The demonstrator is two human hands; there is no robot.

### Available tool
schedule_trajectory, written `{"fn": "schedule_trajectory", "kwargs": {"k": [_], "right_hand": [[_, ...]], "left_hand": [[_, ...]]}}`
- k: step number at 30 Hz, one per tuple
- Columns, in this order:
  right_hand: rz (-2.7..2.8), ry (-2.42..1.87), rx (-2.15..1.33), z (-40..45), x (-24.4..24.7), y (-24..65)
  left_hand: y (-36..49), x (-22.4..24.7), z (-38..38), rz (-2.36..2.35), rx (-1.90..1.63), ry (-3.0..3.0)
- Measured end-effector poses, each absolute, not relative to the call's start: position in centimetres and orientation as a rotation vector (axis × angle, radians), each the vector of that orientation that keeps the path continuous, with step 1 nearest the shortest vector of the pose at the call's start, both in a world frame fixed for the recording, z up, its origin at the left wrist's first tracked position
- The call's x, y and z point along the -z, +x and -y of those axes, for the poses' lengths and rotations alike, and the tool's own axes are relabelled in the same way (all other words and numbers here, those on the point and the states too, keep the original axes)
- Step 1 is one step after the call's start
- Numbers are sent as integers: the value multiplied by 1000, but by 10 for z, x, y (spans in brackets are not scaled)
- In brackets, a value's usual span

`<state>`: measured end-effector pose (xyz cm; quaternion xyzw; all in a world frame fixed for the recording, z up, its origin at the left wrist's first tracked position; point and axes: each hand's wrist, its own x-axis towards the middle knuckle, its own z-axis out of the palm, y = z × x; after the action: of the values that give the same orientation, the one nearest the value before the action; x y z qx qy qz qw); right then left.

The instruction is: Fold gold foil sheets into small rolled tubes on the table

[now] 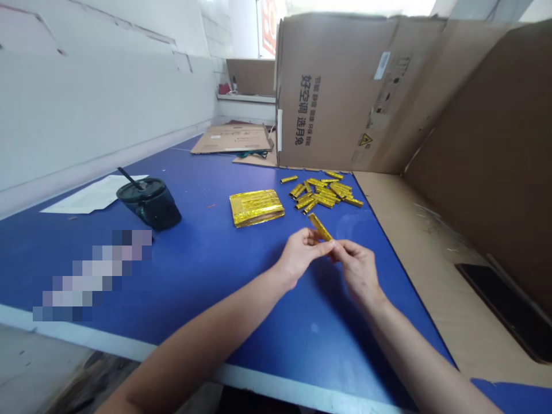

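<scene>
Gold foil stick (321,226): where is it held?

It is held just in front of the pile of gold foil sticks (328,192), on the side nearest the person, tilted above the blue counter (215,299).

And the hands?

Its lower end is pinched where the fingertips of the left hand (299,256) and the right hand (356,270) meet. Neither hand is released, but how the hold is shared cannot be told.

What is laid around it?

A gold foil packet (256,207) is laid just left of the pile, a black tumbler (149,204) farther left, and a cardboard box (328,92) is stood behind it.

What could go wrong?

The stick could be dropped onto the pile if the pinch is loosened, since it is gripped at one end only. The foil could be creased or torn if squeezed too hard. The pile could be scattered if brushed by a hand.
</scene>
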<state>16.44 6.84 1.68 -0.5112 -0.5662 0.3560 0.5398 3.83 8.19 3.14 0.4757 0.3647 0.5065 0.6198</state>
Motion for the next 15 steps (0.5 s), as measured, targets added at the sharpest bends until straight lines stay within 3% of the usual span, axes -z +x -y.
{"fn": "schedule_trajectory", "kwargs": {"k": [15], "right_hand": [[1555, -1254, -1093, -57, 7, 156]], "left_hand": [[29, -13, -84, -873, -1137, 958]]}}
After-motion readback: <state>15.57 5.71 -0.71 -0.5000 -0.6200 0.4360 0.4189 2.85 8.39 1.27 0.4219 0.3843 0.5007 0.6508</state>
